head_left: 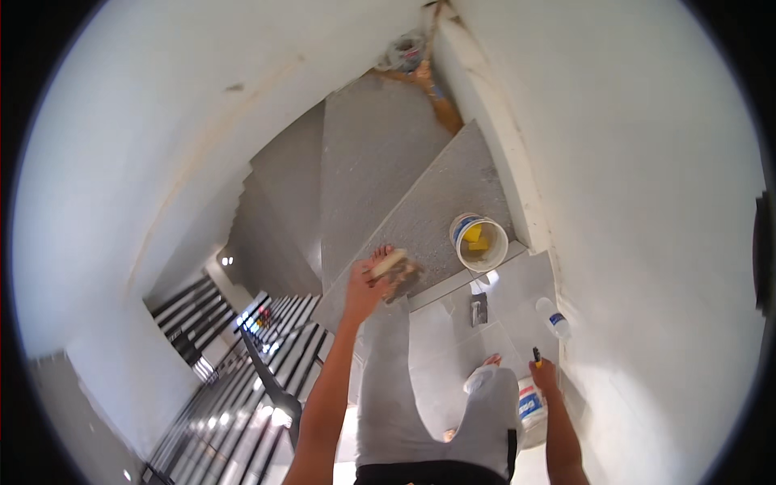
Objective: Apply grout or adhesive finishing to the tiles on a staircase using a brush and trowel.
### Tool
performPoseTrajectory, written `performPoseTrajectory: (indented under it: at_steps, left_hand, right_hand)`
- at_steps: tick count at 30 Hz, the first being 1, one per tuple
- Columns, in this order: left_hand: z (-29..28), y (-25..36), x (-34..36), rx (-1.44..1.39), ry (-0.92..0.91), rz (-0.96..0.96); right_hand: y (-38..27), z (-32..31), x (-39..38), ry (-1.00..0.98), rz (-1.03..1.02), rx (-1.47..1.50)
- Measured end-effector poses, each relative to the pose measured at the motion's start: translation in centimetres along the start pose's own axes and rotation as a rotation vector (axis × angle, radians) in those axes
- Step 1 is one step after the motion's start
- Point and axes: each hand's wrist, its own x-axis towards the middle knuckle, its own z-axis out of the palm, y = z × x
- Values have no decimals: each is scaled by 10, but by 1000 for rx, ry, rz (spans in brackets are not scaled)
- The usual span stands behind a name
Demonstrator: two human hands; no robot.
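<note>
My left hand grips a pale block-like tool with a dirty underside, over the grey stair step near my bare toes. My right hand is closed on a small black-and-yellow tool, low by the right wall. A white bucket with yellow sponges stands on the step. A metal trowel lies on the tiled landing, and a plastic bottle is by the wall.
Winding steps descend to the left toward a black railing. A plastic bag and brown material sit along the upper step. A white container with a printed label stands beside my right leg. White walls enclose the stairwell.
</note>
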Motion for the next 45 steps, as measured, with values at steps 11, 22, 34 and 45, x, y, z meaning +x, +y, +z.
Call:
performPoseTrajectory:
  at_steps: [11,22,34,45]
  left_hand:
    - [-138,117,33,213,-110,-92]
    - [-75,184,70,-127,63,-173]
    - [-32,194,126,-89,-181,-87]
    - [-50,186,160,262,-316,-185]
  right_hand:
    - [-153,-35,35,-82,77,140]
    - [-173,91,139,-8,373,567]
    - [-207,134,188,120,764,1674]
    - [-258,154,151,459,1035,1678]
